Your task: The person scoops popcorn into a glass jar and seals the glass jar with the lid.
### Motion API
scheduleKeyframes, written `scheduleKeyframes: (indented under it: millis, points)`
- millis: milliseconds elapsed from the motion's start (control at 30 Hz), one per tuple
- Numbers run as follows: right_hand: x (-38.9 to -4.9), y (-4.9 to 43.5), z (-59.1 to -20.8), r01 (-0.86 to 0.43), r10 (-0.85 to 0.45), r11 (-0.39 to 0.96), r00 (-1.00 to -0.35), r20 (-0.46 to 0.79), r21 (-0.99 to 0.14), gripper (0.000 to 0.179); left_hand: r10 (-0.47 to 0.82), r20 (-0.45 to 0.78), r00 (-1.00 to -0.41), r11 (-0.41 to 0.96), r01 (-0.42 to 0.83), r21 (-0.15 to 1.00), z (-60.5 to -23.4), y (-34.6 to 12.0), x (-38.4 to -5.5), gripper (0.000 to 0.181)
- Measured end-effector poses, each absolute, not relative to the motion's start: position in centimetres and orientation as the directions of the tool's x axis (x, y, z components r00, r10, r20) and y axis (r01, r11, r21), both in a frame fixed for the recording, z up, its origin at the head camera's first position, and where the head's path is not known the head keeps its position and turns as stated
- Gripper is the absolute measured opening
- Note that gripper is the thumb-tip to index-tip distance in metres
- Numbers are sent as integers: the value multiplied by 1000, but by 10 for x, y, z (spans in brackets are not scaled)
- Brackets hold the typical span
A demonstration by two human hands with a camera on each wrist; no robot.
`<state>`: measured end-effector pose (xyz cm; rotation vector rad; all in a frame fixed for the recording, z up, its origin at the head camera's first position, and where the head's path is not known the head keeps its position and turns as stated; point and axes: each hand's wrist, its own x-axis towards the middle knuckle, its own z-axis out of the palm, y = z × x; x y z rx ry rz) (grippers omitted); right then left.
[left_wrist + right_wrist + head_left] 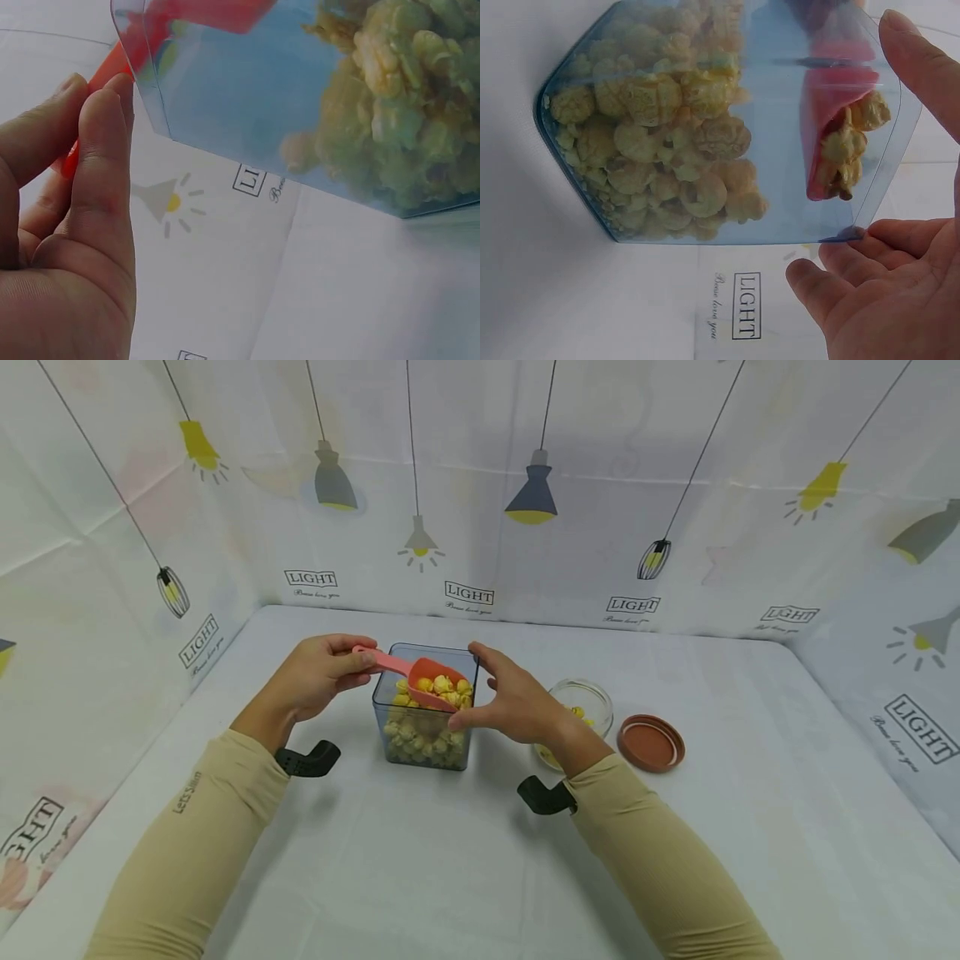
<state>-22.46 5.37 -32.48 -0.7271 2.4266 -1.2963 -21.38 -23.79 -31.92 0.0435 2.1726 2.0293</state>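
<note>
Left hand (pixel 318 675) pinches the handle of the scoop (pixel 418 672), its popcorn-loaded bowl inside the upper bin (pixel 435 653) on the desk (pixel 420 860); right hand (pixel 517 697), spread wide, touches the bin's right side, holding nothing else.

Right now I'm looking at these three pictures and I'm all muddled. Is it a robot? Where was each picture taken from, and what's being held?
No robot here, just a person's two bare hands. The wide picture comes from a camera on the head; the two tilted close-ups come from cameras on the wrists. The left grip pinches the handle of a coral-red scoop with yellowish popcorn in it, inside a see-through bluish square container. The right grip touches that container near its rim. More popcorn lies in the container. Beside it, on the white surface, are a round clear jar, partly hidden by the right arm, and a round reddish-brown lid.
</note>
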Motion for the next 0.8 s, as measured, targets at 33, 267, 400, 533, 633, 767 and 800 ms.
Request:
scheduleKeyframes:
  millis: [33,267,400,533,633,767,800]
  points:
    - [-225,54,-325,-295,-560,466,-828,-20,-834,108,137,-102,-985,60,-94,994,-319,-239,-214,42]
    - [-224,53,-323,-299,-561,474,-827,-22,-828,108,127,-97,-987,39,-93,995,-319,-244,-213,42]
    - [-224,53,-322,-300,-562,480,-827,-26,-824,109,114,-99,-989,5,-99,995,-319,-248,-213,44]
    - [-225,53,-323,-296,-558,485,-829,-30,-823,110,117,-93,-989,-57,-100,993,-317,-250,-213,43]
    - [-224,54,-323,-299,-554,488,-832,-26,-820,111,122,-86,-989,-79,-96,992,-315,-252,-212,43]
    - [-222,57,-319,-317,-553,481,-833,-2,-818,113,114,-63,-992,-106,-75,992,-313,-256,-211,39]
    - [-221,58,-318,-324,-553,483,-833,4,-813,113,109,-56,-993,-116,-68,991,-312,-257,-211,36]
